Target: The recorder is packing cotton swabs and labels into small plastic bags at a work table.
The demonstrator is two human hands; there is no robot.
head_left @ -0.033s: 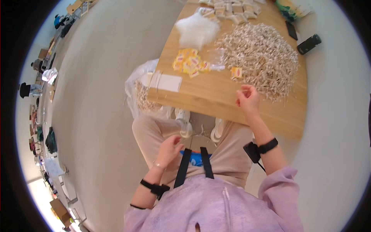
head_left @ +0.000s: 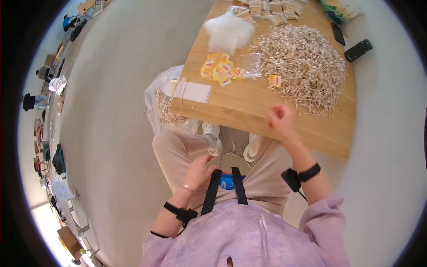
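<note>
Over the near part of the wooden table [head_left: 249,104], my right hand [head_left: 282,122] is curled with fingers drawn in. It is smeared by motion, and whatever it may hold cannot be made out. Just beyond it lies a big heap of cotton swabs [head_left: 307,66]. A small yellow-and-white card [head_left: 274,81] rests at the heap's near left edge. My left hand [head_left: 199,172] hovers above my lap, thumb and fingers apart, with nothing visible in it.
Yellow cards [head_left: 220,69], clear plastic bags [head_left: 229,33] and a white sheet [head_left: 195,91] lie left of the heap. Filled packets [head_left: 275,11] sit at the far end. A phone [head_left: 338,34] and black cylinder [head_left: 358,50] are right. A bag of swabs [head_left: 165,109] stands on the floor.
My right hand has drawn slightly toward me, away from the heap, and its fingers look more curled. My left hand has shifted a little to the right.
</note>
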